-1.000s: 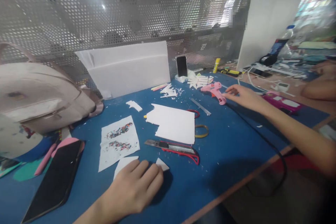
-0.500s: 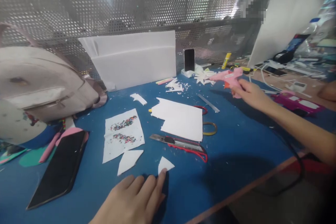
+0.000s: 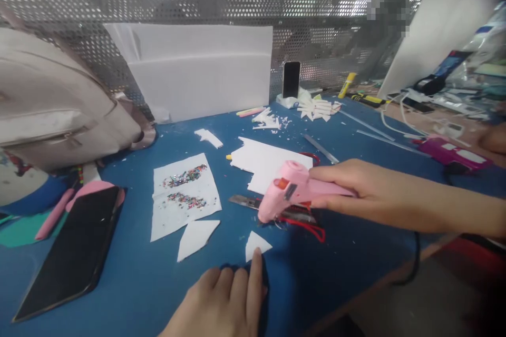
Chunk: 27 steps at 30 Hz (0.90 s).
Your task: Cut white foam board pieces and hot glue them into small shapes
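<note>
A pink hot glue gun (image 3: 290, 189) is in my right hand (image 3: 351, 189), its fingers wrapped around the handle. The gun's nozzle points down and left, over the utility knife (image 3: 245, 200) and the red-handled scissors (image 3: 316, 233). Near the front of the blue table, my left hand (image 3: 221, 295) rests with its index finger stretched out. That fingertip presses on a small white wedge-shaped piece (image 3: 255, 245). Left of it lies a larger white cut piece (image 3: 195, 239). Beyond that, a white sheet (image 3: 160, 216) carries two strips of multicoloured bits.
A black phone (image 3: 75, 247) and a beige backpack (image 3: 71, 105) occupy the left. Behind the gun lies a large white board piece (image 3: 253, 160). White scraps (image 3: 266, 118), a propped phone (image 3: 291, 80) and a magenta glue gun (image 3: 454, 154) are farther back.
My right hand has brought the pink glue gun from the back right toward the front, near the small wedge. My left index finger stays on the wedge.
</note>
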Tool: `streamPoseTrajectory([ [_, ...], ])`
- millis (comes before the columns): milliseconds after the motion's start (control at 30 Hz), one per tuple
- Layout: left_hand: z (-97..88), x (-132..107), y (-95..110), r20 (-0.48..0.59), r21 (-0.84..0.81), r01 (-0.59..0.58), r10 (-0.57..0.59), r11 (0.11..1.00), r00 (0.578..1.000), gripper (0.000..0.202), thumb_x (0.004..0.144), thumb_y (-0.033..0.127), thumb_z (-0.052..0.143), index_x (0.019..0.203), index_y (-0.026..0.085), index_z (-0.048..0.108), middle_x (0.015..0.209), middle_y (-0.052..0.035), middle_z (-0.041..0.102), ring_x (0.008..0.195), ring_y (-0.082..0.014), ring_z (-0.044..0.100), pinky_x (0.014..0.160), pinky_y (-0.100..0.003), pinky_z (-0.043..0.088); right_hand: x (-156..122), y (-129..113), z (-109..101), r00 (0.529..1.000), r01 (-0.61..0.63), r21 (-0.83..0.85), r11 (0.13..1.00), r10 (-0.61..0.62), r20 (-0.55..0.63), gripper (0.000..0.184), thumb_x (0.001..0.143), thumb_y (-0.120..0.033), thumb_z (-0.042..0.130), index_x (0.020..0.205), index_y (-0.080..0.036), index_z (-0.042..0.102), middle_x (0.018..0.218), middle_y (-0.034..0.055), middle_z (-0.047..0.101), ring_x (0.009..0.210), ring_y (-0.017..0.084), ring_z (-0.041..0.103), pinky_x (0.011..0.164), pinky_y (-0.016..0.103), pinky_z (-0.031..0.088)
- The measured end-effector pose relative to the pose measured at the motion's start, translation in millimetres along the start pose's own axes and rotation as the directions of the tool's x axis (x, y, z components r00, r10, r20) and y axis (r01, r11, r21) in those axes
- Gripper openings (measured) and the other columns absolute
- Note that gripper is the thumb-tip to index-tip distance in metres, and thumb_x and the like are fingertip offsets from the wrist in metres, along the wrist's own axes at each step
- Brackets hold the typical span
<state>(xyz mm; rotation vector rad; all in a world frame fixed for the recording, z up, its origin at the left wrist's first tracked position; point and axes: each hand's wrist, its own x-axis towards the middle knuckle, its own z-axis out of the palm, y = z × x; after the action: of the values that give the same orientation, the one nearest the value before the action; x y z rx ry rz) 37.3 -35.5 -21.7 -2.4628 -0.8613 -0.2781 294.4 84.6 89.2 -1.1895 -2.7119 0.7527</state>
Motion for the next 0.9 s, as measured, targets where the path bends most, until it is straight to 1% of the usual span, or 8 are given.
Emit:
streamPoseTrajectory([
  [33,0.3,0,0,0.002,-0.013,0.003,-0.003,1.000,1.000,0.033,0.093,0.017,0.051,0.117,-0.005,0.058,0.056,0.0009,0.056,0.041,-0.0153,0.054,0.035,-0.031,0.037,3,-3,1,0.998,0.012,-0.006,1.000,-0.012,0.057,0.040,0.092,-0.055,0.047,0.080,-0.019,0.061,0.073,0.0011,0.061,0.060,0.015,0.051,0.056,0.026,0.033],
  [100,0.2,-1,-1,0.002,-0.037,0.005,-0.005,0.999,1.000,0.033,0.093,0.016,0.050,0.117,-0.005,0.057,0.056,0.0009,0.057,0.041,-0.0152,0.054,0.035,-0.030,0.038,8,-7,1,0.992,0.027,-0.012,1.000,-0.025,0.121,0.039,0.094,-0.054,0.044,0.084,-0.020,0.059,0.075,0.0008,0.060,0.061,0.015,0.050,0.056,0.026,0.032],
  [200,-0.5,-1,-3,0.001,-0.059,0.003,-0.003,0.998,1.000,0.033,0.093,0.016,0.048,0.118,-0.005,0.057,0.057,0.0001,0.057,0.040,-0.0155,0.054,0.035,-0.030,0.038,12,-12,3,0.991,0.032,-0.007,0.999,-0.031,0.133,0.038,0.095,-0.053,0.043,0.086,-0.021,0.059,0.078,0.0008,0.060,0.063,0.015,0.050,0.059,0.026,0.032],
  [433,-1.3,-5,-3,0.011,-0.090,-0.002,0.003,0.996,1.000,0.035,0.092,0.010,0.043,0.120,-0.007,0.054,0.058,-0.0018,0.059,0.041,-0.0165,0.054,0.036,-0.031,0.037,14,-15,4,0.989,0.029,-0.001,1.000,-0.029,0.145,0.036,0.094,-0.051,0.045,0.080,-0.020,0.057,0.078,0.0012,0.060,0.063,0.015,0.050,0.059,0.028,0.031],
  [533,-0.4,-5,-3,0.040,-0.094,-0.005,0.009,0.996,0.999,0.036,0.091,0.011,0.045,0.122,-0.006,0.053,0.060,-0.0020,0.059,0.043,-0.0162,0.054,0.037,-0.030,0.037,14,-15,4,0.989,0.036,-0.002,0.999,-0.035,0.144,0.035,0.095,-0.051,0.043,0.084,-0.020,0.057,0.080,0.0009,0.060,0.064,0.015,0.050,0.059,0.027,0.032],
  [733,0.9,-5,-2,0.039,-0.089,-0.004,0.008,0.996,0.999,0.036,0.092,0.011,0.045,0.123,-0.007,0.053,0.061,-0.0023,0.059,0.043,-0.0168,0.054,0.036,-0.031,0.038,15,-16,2,0.985,0.027,0.006,1.000,-0.028,0.170,0.036,0.095,-0.051,0.043,0.087,-0.020,0.059,0.086,0.0020,0.063,0.069,0.017,0.054,0.062,0.028,0.034],
  [900,-0.9,-6,-2,0.026,-0.085,-0.013,0.015,0.996,1.000,0.038,0.088,0.009,0.048,0.122,-0.008,0.053,0.060,-0.0029,0.060,0.043,-0.0177,0.055,0.035,-0.031,0.040,17,-16,1,0.983,0.033,0.012,0.999,-0.035,0.181,0.036,0.095,-0.051,0.042,0.093,-0.020,0.060,0.090,0.0029,0.065,0.074,0.017,0.056,0.063,0.028,0.036],
])
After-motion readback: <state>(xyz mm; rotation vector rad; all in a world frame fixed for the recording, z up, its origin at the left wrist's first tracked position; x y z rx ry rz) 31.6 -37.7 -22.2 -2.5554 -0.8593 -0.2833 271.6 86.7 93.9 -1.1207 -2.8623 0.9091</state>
